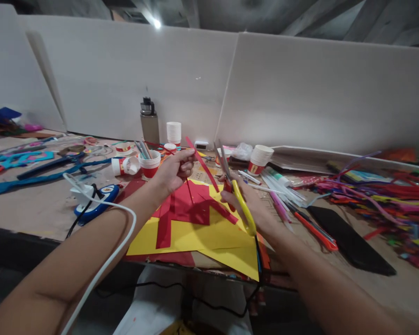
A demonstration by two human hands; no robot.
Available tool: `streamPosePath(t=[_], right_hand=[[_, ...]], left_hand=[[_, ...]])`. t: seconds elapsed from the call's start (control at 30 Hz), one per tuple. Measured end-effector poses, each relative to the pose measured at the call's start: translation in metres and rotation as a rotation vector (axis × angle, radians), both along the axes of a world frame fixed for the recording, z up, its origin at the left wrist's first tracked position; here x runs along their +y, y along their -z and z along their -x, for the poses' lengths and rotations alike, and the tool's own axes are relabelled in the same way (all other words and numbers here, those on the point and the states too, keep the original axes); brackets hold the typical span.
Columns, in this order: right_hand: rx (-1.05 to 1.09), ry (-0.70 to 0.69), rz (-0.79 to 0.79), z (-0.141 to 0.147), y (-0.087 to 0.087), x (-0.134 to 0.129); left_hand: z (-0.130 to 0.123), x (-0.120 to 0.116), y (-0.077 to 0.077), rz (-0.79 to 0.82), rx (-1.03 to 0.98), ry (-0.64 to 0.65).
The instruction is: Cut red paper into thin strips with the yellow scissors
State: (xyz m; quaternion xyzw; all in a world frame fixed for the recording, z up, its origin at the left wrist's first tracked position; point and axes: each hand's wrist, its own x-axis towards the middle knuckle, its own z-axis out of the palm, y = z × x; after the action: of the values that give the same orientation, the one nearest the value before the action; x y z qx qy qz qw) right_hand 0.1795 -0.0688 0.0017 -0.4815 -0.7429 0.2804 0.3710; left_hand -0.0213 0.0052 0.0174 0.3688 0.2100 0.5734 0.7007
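My left hand [177, 171] pinches a narrow red paper strip [206, 168] that slants down to the right. In my right hand [242, 193] is a pair of scissors [242, 205] with yellow handles, its blades pointing up and spread apart, close to the strip but not seen cutting it. Below both hands, red paper pieces [195, 211] lie on yellow paper sheets [153, 239]. One red strip [165, 228] hangs over the yellow toward the table's front edge.
Stacked paper cups [260, 158], a cup of pens [149, 164] and a bottle [149, 125] stand at the back. A utility knife [316, 230], a black phone-like slab [351, 239] and colourful pipe cleaners [380, 200] lie right. A blue-white power strip [96, 204] sits left; a white cable [108, 260] crosses my left arm.
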Motion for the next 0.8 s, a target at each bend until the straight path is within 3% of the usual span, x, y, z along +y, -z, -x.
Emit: streamPosePath(t=[0.1, 0.27, 0.43, 0.8], right_hand=[[-0.094, -0.011, -0.007, -0.004, -0.004, -0.001], [-0.113, -0.06, 0.015, -0.003, -0.006, -0.005], [-0.122, -0.048, 0.079, 0.001, -0.002, -0.008], [-0.03, -0.043, 0.137, 0.005, 0.003, -0.009]], left_hand=[[0.006, 0.004, -0.006, 0.046, -0.065, 0.032], [0.01, 0.005, -0.01, 0.048, -0.09, -0.031], [0.002, -0.002, -0.006, -0.031, -0.044, -0.033], [-0.019, -0.021, 0.005, -0.195, 0.107, -0.187]])
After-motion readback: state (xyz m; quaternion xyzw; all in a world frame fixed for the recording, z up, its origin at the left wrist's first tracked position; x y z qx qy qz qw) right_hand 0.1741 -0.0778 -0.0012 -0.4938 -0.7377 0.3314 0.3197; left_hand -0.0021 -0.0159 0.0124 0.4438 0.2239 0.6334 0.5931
